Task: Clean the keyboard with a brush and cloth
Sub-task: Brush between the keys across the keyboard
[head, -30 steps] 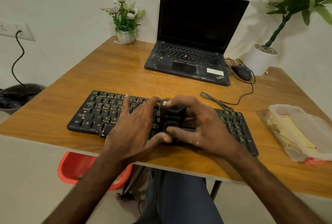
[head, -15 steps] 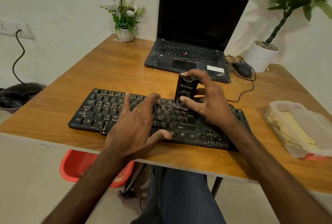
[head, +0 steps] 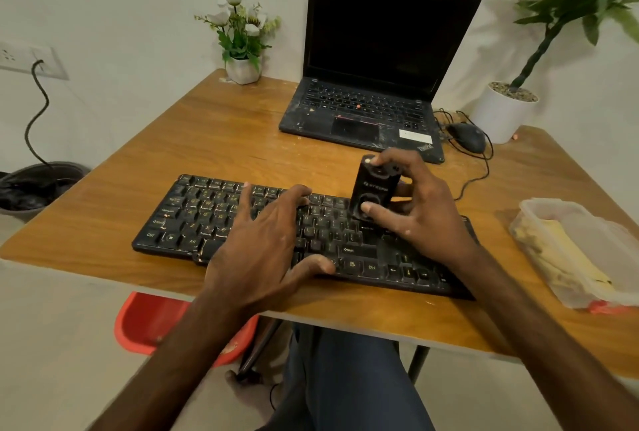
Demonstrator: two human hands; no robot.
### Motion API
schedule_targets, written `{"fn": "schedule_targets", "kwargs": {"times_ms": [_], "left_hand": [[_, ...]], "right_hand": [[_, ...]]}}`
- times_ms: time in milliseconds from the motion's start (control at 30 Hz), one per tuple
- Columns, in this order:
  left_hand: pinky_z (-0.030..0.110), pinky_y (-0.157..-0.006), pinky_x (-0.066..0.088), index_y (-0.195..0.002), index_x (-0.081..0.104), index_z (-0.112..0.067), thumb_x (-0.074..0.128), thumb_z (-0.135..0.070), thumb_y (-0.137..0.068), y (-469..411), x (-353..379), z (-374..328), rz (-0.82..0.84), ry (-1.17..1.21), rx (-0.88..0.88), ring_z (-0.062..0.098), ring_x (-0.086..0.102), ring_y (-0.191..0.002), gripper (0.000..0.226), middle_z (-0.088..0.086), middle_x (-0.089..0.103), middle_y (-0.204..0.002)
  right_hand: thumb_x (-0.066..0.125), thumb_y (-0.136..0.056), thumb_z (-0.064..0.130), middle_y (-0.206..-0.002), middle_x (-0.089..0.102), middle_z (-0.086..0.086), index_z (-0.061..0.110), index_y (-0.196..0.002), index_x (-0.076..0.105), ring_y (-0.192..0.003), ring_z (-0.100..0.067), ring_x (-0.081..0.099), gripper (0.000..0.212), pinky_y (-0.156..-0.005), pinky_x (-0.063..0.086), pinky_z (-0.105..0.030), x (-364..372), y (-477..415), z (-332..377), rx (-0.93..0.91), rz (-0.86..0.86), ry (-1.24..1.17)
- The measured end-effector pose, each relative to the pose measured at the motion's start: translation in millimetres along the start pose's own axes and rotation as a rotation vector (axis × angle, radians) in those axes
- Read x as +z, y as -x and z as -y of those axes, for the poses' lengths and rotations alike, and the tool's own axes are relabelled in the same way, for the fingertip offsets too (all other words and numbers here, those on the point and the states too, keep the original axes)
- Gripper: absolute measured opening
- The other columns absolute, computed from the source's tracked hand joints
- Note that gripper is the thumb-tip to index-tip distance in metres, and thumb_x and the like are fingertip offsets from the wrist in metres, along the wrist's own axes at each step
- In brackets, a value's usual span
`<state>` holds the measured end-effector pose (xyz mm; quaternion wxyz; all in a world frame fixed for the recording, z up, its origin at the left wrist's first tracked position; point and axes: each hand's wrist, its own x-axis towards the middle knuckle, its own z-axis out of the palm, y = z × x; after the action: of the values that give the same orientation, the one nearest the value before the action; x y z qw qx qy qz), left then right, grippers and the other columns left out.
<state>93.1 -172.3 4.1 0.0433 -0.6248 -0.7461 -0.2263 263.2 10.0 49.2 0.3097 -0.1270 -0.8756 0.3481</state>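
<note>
Two grips work over the black keyboard [head: 207,216], which lies across the near half of the wooden counter [head: 207,140]. Our left grip [head: 262,244] lies flat on the middle keys with its fingers straight and spread, holding nothing. Our right grip [head: 425,212] is curled round the brush [head: 371,193], a black upright block: the thumb presses its lower front and a fingertip sits on its top. Its lower end is down among the upper rows to the right of centre; we cannot tell whether it presses the keys. A line of pale letters crosses the block, too blurred for us to read.

On the keys we read Ctrl, Alt, Shift and Caps Lock. Behind stands an open laptop [head: 363,112] with a dark screen, a ThinkPad logo at its near right corner and a white sticker [head: 415,135] whose print is too small to read. A mouse [head: 466,136] sits just beside it. At the right edge a clear plastic tub [head: 581,250] holds something yellow, perhaps the cloth. White flowers in a pot [head: 242,67] stand at the far side.
</note>
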Motion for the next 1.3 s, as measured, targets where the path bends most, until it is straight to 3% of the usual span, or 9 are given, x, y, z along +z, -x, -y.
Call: {"fn": "schedule_targets", "kwargs": {"times_ms": [167,333,433,500,700,900,1033,1133,1300], "left_hand": [[0.064,-0.121,0.004,-0.147,0.024,-0.009,0.008,-0.089,-0.084,-2,1,1,-0.011,0.007,0.012,0.014,0.053,-0.131,0.103,0.006,0.058,-0.140],[0.065,-0.121,0.006,-0.146,0.024,-0.008,0.007,-0.089,-0.085,0,0,-1,-0.002,-0.015,0.007,0.016,0.054,-0.131,0.103,0.008,0.058,-0.140],[0.066,-0.120,0.008,-0.147,0.024,-0.008,0.007,-0.089,-0.085,-1,1,0,0.008,-0.027,-0.004,0.016,0.054,-0.131,0.103,0.008,0.058,-0.141],[0.066,-0.120,0.009,-0.147,0.027,-0.007,0.009,-0.087,-0.087,-1,1,1,0.000,-0.033,0.002,0.017,0.056,-0.130,0.101,0.008,0.059,-0.139],[0.066,-0.120,0.008,-0.146,0.022,-0.010,0.007,-0.088,-0.086,-1,0,-1,0.006,-0.033,-0.002,0.017,0.054,-0.132,0.099,0.008,0.058,-0.141],[0.066,-0.120,0.010,-0.146,0.020,-0.014,0.009,-0.088,-0.086,-1,2,0,-0.001,-0.018,-0.004,0.016,0.055,-0.131,0.096,0.007,0.059,-0.139],[0.066,-0.120,0.009,-0.145,0.023,-0.012,0.008,-0.088,-0.086,-1,1,0,-0.001,-0.023,0.005,0.016,0.055,-0.130,0.098,0.007,0.059,-0.138],[0.066,-0.120,0.009,-0.147,0.025,-0.007,0.007,-0.088,-0.086,-1,1,-1,0.007,-0.041,-0.003,0.016,0.055,-0.130,0.103,0.008,0.058,-0.140],[0.064,-0.121,0.007,-0.146,0.025,-0.011,0.007,-0.089,-0.085,-2,2,1,-0.004,-0.008,-0.012,0.014,0.054,-0.130,0.100,0.005,0.059,-0.139]], "right_hand": [[0.079,-0.082,0.022,-0.121,0.053,0.019,0.040,-0.125,0.047,-0.103,-0.014,0.064,0.057,-0.069,0.061,-0.026,14,31,18,-0.168,0.121,-0.006],[0.080,-0.081,0.007,-0.121,0.052,0.010,0.039,-0.120,0.048,-0.103,-0.014,0.066,0.060,-0.066,0.063,-0.042,-5,10,-3,0.061,-0.114,-0.089],[0.078,-0.079,-0.002,-0.124,0.051,0.004,0.035,-0.119,0.052,-0.106,-0.022,0.066,0.060,-0.070,0.063,-0.041,10,27,14,0.053,-0.047,-0.286],[0.078,-0.079,-0.004,-0.123,0.053,0.012,0.035,-0.118,0.054,-0.108,-0.022,0.065,0.060,-0.074,0.062,-0.036,20,38,23,-0.008,0.030,-0.334],[0.079,-0.082,0.007,-0.126,0.054,0.005,0.032,-0.126,0.050,-0.108,-0.019,0.065,0.058,-0.069,0.063,-0.035,-2,0,-8,0.063,-0.151,0.005],[0.080,-0.081,0.006,-0.123,0.053,0.012,0.033,-0.123,0.050,-0.099,-0.025,0.068,0.059,-0.065,0.063,-0.037,5,14,1,-0.003,0.038,-0.165],[0.079,-0.081,0.009,-0.123,0.049,0.025,0.035,-0.124,0.048,-0.110,-0.015,0.062,0.060,-0.073,0.061,-0.024,-5,-9,-6,0.031,-0.055,0.062],[0.079,-0.081,0.009,-0.121,0.052,0.022,0.027,-0.127,0.049,-0.109,-0.011,0.062,0.058,-0.076,0.062,-0.030,-7,-17,-12,0.053,-0.144,0.109],[0.069,-0.089,0.002,-0.122,0.061,-0.006,0.029,-0.136,0.050,-0.099,-0.020,0.071,0.057,-0.070,0.062,-0.043,6,-9,-2,0.304,-0.249,-0.488]]}}
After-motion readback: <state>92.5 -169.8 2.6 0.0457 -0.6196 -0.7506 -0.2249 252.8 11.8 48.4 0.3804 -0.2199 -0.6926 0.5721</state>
